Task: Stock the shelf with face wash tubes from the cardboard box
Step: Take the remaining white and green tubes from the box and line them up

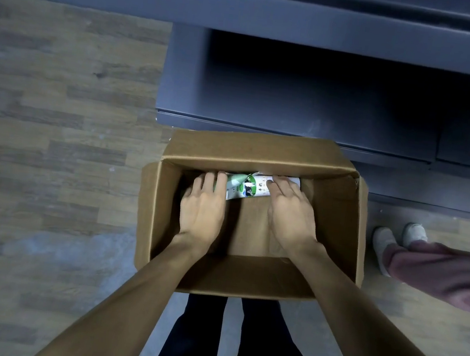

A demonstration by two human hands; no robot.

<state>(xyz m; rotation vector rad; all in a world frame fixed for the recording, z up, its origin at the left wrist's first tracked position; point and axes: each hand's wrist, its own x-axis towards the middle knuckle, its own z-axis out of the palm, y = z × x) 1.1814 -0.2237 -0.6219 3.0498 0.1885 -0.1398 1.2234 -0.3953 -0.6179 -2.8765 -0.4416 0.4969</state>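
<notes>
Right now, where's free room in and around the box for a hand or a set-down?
Free: the cardboard box floor between the left hand and right hand, the dark shelf beyond it, and the wood floor left of it. Crowded: the far wall, where both hands touch the face wash tubes. Another person's shoes stand right.

Box (245, 274): plain brown cardboard, matt, creased at the flaps. Tubes (248, 188): smooth glossy plastic, white and green print. Shelf (297, 102): dark grey, matt, smooth, looks like painted metal. Floor (55, 124): wood-grain planks, dull finish. Trousers (448, 274): soft maroon cloth.
</notes>
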